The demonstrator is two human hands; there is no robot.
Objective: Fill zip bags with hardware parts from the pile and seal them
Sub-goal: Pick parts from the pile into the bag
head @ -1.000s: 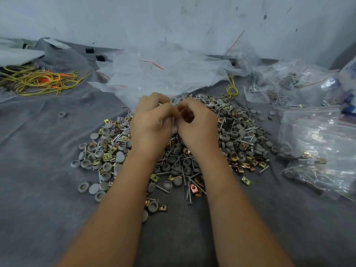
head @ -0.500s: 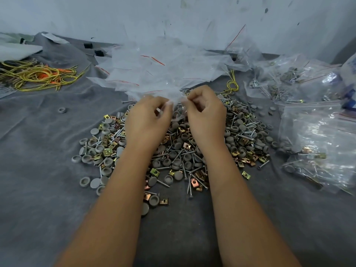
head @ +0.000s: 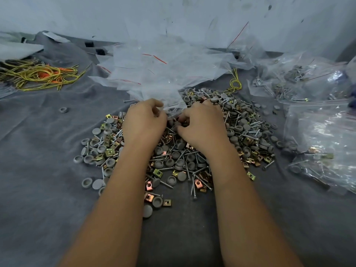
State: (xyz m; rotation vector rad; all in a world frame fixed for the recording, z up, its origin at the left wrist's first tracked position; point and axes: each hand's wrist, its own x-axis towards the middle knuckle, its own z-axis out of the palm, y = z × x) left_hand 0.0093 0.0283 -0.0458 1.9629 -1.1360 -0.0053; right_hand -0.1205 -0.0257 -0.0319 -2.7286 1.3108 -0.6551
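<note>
Zip bag: clear, lying on the far edge of the pile, between the two hands.
Left hand: fingers curled, pinching the bag's near-left edge.
Right hand: fingers curled over grey caps just beside the bag; whether it grips any cannot be told.
Pile: screws, grey caps and brass clips.
Surface: grey cloth against a pale wall.
Periphery: empty bags behind; filled bags at right, cut off by the frame.
</note>
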